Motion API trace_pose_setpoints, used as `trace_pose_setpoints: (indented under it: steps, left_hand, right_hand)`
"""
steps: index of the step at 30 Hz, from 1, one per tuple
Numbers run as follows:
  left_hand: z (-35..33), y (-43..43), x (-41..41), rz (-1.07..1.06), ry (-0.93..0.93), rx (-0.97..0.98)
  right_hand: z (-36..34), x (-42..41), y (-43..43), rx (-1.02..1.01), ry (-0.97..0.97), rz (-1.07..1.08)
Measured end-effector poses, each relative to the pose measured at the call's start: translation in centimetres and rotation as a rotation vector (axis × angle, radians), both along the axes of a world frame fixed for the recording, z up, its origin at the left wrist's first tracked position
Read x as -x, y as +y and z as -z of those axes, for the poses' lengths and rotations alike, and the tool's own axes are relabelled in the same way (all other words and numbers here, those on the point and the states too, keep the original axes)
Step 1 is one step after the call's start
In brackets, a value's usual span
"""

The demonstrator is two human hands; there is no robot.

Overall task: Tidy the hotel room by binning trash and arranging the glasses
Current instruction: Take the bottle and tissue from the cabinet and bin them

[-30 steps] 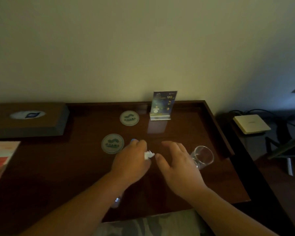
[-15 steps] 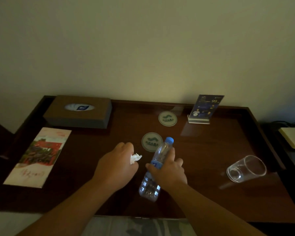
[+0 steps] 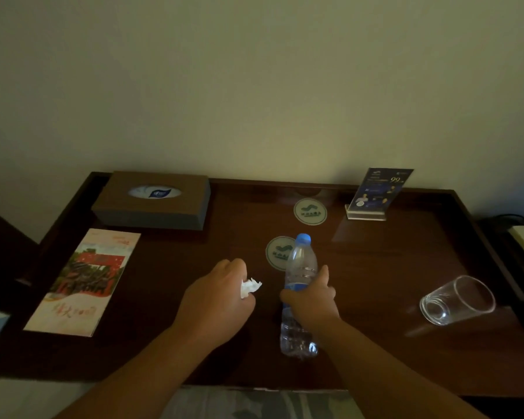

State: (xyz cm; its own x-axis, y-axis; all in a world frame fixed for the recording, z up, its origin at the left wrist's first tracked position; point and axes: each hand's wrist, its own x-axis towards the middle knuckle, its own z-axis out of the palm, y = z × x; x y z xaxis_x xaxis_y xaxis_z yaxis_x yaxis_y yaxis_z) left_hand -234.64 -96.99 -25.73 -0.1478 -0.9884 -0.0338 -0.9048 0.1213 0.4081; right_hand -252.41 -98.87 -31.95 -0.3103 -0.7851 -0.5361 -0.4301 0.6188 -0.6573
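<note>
Two hands over the desk [image 3: 406, 267]: left hand [image 3: 215, 300] curls round a white tissue scrap [image 3: 250, 287], right hand [image 3: 310, 300] grips the bottle [image 3: 298, 294] mid-body. Well to the right, apart from both hands, the glass [image 3: 457, 300] lies tipped on its side.

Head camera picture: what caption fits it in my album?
Tidying up: left hand grips a crumpled white tissue while right hand holds a clear plastic blue-capped bottle at a dark wooden desk.
</note>
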Motion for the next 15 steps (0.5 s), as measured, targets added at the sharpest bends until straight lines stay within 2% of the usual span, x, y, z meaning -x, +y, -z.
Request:
trace_pose_setpoints:
  steps: [7,15]
  left_hand:
    - [-2.3,0.5,0.8,0.062,0.113,0.098]
    - [-5.4,0.3,4.0,0.172,0.135,0.191]
  right_hand:
    - [-4.8,1.5,2.0,0.343,-0.166,-0.006]
    - [-11.5,4.0,5.5,0.585,-0.168,-0.010]
